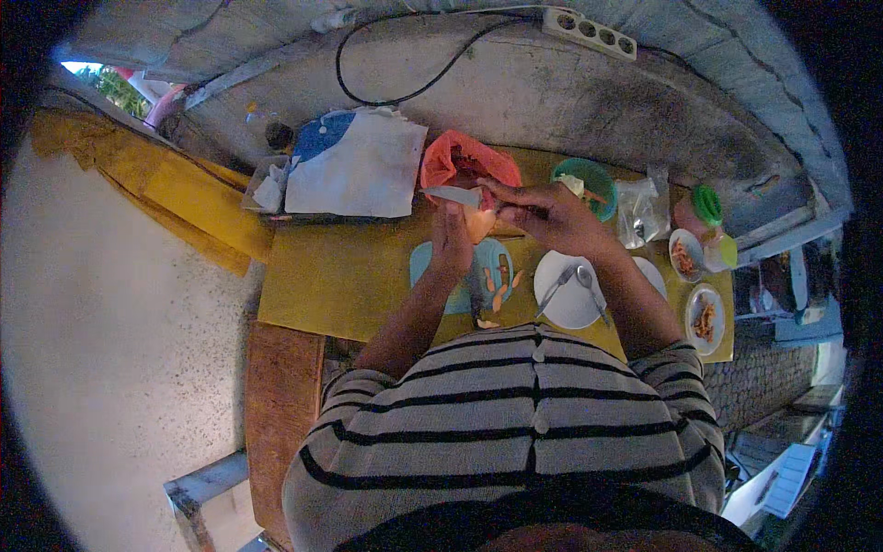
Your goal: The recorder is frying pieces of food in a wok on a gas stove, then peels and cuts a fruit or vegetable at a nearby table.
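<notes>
Both my hands meet above the table near a red plastic bag (469,156). A knife (457,195) is in my right hand (556,216), its pale blade pointing left across the top of an orange piece of food (479,224). My left hand (450,244) is closed on that piece, whose exact kind I cannot make out. Below them lies a light blue cutting board (422,262), with orange strips (499,296) and a dark long object on it. A white plate (567,308) with a fork and a spoon sits to the right.
Behind the bag stand a teal bowl (602,202) and a clear plastic bag (641,216). Bowls of reddish food (705,317) and lidded jars (706,204) line the right end. White sheets (354,170) lie at back left. A power strip (589,33) hangs on the wall.
</notes>
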The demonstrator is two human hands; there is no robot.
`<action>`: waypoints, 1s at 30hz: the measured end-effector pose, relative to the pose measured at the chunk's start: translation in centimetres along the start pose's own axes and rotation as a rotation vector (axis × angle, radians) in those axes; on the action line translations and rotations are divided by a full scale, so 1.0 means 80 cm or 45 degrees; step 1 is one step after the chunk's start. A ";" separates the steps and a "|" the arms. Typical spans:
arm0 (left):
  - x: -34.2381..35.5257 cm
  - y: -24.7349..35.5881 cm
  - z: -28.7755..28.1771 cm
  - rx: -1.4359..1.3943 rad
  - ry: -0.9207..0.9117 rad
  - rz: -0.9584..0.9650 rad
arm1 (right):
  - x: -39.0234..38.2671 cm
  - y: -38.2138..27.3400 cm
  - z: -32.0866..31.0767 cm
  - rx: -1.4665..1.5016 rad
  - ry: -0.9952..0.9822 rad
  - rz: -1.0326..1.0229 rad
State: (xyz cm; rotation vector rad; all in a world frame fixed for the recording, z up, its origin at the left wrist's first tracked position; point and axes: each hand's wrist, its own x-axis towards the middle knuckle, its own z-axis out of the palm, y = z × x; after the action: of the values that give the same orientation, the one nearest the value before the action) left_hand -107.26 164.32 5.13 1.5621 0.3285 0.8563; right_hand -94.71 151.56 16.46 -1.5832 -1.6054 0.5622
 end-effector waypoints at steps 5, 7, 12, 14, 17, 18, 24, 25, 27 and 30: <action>0.009 0.028 -0.011 -0.035 -0.095 0.219 | -0.001 0.005 0.005 0.202 0.064 -0.050; 0.013 0.051 -0.012 0.208 -0.065 0.461 | -0.002 0.005 0.004 0.192 0.065 0.004; 0.017 0.061 -0.022 0.408 -0.027 0.471 | 0.001 -0.009 0.004 0.244 0.104 0.019; 0.019 0.069 -0.022 0.375 -0.054 0.436 | -0.003 -0.013 -0.006 0.106 -0.044 -0.011; 0.020 0.078 -0.018 0.395 -0.046 0.561 | -0.002 -0.007 -0.007 0.111 -0.060 -0.021; 0.017 0.077 -0.020 0.408 -0.050 0.523 | 0.000 -0.011 -0.008 0.112 -0.063 -0.024; 0.014 0.076 -0.021 0.466 -0.038 0.529 | 0.001 -0.022 -0.006 -0.113 -0.060 -0.020; 0.012 0.073 -0.022 0.493 -0.051 0.511 | 0.000 -0.021 -0.003 -0.154 0.025 -0.112; 0.006 0.066 -0.023 0.506 -0.057 0.400 | -0.001 -0.016 -0.001 -0.196 0.111 -0.204; 0.004 0.057 -0.023 0.437 -0.069 0.349 | -0.002 -0.014 -0.004 -0.290 0.166 -0.250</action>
State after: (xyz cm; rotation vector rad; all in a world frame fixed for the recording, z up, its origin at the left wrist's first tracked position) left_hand -109.52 164.92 9.49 1.9780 0.2328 1.0047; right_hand -95.17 151.23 17.44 -1.5654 -1.7478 0.1722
